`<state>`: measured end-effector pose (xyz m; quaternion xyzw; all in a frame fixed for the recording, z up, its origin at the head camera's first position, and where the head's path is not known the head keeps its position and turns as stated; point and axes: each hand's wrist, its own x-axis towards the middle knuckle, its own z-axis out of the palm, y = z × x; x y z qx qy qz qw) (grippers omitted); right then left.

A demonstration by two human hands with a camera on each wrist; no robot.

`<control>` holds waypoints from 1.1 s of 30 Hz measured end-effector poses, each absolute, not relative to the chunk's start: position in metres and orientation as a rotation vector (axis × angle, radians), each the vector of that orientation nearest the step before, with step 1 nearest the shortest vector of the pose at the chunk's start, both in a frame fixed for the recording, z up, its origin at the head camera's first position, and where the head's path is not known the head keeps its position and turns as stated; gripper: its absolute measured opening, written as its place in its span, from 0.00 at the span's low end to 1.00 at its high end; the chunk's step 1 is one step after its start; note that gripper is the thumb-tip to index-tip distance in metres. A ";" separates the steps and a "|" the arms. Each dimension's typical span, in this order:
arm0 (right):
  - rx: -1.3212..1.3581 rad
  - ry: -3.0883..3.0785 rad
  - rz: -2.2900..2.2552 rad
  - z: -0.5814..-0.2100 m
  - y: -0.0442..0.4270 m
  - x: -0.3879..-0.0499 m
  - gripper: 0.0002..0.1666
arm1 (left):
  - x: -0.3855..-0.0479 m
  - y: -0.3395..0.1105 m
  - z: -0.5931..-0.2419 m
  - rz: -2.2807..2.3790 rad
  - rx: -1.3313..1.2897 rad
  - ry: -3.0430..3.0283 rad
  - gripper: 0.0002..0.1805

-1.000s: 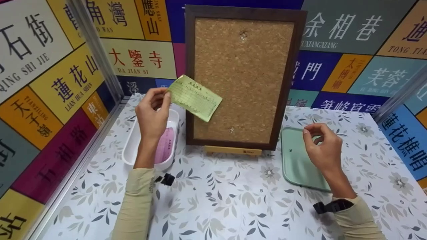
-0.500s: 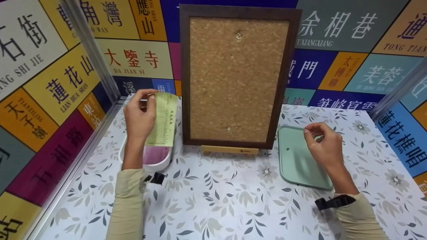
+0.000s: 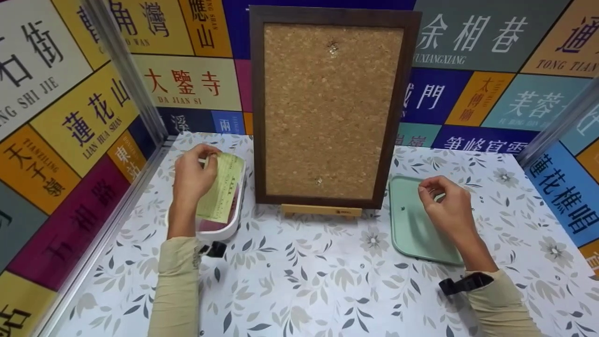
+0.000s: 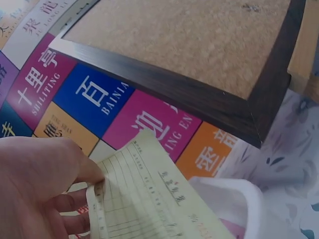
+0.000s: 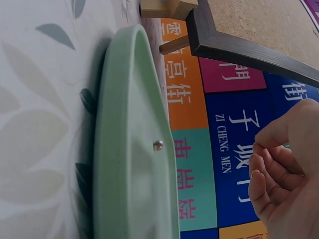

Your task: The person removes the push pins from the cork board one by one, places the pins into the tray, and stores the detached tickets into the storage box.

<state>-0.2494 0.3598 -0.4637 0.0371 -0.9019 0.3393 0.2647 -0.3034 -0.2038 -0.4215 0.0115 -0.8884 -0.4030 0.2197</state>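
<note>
In the head view, my left hand [image 3: 193,175] pinches the upper edge of a pale yellow-green printed slip [image 3: 223,185]. The slip hangs over a white plastic tray [image 3: 237,206], above a pink slip [image 3: 232,208] inside it. Ruled lines on the yellow-green slip [image 4: 144,191] show in the left wrist view, with thumb and fingers at its edge. My right hand [image 3: 447,203] hovers over a green tray [image 3: 407,234], fingers curled and thumb against the fingertips. No object is visible in that hand. A small round metallic piece [image 5: 158,145] lies in the green tray.
A dark-framed cork board [image 3: 330,117] stands upright on a small wooden stand [image 3: 323,210] between the trays. Small shiny spots mark its top and bottom. The tabletop [image 3: 299,281] is covered in leaf-patterned white cloth or paper, with sign-printed walls [image 3: 187,84] around it.
My left hand has carried the yellow-green slip from in front of the board leftward and down over the white tray. My right hand has stayed nearly still above the green tray.
</note>
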 end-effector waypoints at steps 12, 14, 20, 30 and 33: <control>0.097 -2.606 0.908 -0.474 0.362 -0.252 0.05 | -0.307 -0.212 -0.438 -1.064 0.094 -2.671 0.13; 0.099 -2.648 0.911 -0.475 0.363 -0.252 0.06 | -0.307 -0.213 -0.439 -1.052 0.097 -2.690 0.14; 0.138 -2.758 0.905 -0.478 0.366 -0.253 0.06 | -0.305 -0.216 -0.441 -1.030 0.117 -2.736 0.14; 0.193 -2.941 0.943 -0.491 0.372 -0.254 0.07 | -0.304 -0.220 -0.446 -0.987 0.264 -2.884 0.15; 0.189 -2.953 0.944 -0.493 0.372 -0.253 0.07 | -0.304 -0.220 -0.446 -0.976 0.305 -2.919 0.16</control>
